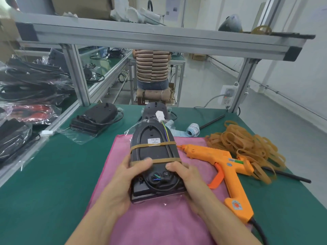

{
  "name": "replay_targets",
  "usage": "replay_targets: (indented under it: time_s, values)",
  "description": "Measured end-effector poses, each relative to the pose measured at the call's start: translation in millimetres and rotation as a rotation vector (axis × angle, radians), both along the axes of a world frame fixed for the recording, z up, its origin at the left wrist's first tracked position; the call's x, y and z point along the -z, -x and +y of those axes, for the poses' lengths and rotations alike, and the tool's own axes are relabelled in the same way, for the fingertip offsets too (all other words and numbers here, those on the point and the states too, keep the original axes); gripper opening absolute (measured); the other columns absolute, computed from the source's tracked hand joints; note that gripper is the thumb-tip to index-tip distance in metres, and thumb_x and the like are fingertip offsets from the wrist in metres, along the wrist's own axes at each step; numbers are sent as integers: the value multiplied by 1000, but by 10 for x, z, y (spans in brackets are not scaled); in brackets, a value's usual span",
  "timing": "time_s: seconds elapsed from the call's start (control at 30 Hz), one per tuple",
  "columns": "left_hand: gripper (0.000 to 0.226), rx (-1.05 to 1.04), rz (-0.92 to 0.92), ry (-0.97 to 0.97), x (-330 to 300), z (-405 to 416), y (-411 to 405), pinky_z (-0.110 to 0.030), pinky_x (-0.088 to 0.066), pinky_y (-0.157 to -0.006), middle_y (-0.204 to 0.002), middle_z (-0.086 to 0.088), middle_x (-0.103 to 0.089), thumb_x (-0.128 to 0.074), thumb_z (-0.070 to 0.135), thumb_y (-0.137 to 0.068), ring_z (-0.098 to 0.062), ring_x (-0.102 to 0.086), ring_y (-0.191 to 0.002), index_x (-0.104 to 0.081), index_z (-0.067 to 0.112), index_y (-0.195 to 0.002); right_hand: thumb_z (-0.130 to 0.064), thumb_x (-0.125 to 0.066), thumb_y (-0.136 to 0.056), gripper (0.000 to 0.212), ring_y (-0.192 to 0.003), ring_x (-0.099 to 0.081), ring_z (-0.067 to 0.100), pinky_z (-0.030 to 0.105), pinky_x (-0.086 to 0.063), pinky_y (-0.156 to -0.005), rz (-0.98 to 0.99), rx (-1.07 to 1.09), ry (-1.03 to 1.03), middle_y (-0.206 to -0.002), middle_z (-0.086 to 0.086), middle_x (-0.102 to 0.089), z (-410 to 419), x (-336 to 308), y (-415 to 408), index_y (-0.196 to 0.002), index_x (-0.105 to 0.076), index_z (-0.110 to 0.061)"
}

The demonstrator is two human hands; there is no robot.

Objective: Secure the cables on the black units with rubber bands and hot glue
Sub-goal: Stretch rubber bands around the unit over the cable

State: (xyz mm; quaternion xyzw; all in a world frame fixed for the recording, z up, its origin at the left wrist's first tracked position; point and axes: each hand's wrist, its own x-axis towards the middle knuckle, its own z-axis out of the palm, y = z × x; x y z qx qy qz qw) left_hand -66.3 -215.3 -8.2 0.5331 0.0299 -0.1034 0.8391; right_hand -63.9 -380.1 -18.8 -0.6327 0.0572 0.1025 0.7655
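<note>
Banding looks done: my left hand and right hand, grip curled round the twice-banded unit; next, I judge, the glue gun at three o'clock.

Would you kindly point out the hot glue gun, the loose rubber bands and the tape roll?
hot glue gun (228, 167), head view, orange body.
loose rubber bands (247, 144), head view, middle of pile.
tape roll (192, 129), head view, its side.

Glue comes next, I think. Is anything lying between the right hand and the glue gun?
Nothing visible does. The right hand grips the black unit on the pink cloth, and the glue gun lies just to its right, partly on that cloth, with only bare cloth between them. The rubber bands lie beyond the gun.
</note>
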Motion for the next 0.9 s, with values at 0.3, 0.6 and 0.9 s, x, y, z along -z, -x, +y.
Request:
replay_targets:
  time_s: [0.3,0.6,0.9]
  values:
    - [59,14,98,55,102,102,-116,-33,-57,-53,-90,-15,-74,-72,-7,-53,-27,-72,-68,-64,6,-110,-16,-73,-83,19,-70,-55,5,15,-42,-68,-489,37,651,-80,-5,-67,-457,-261,-50,-101,-73,-24]
    - [61,84,31,-4,140,114,-128,-36,-59,-60,-99,-21,-72,-70,-2,-55,-32,-71,-77,-64,9,-114,-16,-74,-82,3,-66,-45,3,22,-37,-63,-929,-234,1155,-73,-10,-53,-535,-343,-110,-84,-75,-14]
    - [58,119,-21,-12,168,57,-107,-32,-58,-60,-96,-16,-74,-70,-3,-57,-27,-72,-77,-63,9,-114,0,-62,-70,10,-65,-43,18,25,-33,-60,-1069,-17,1228,-70,4,-48,-483,-226,-140,-69,-54,-6]
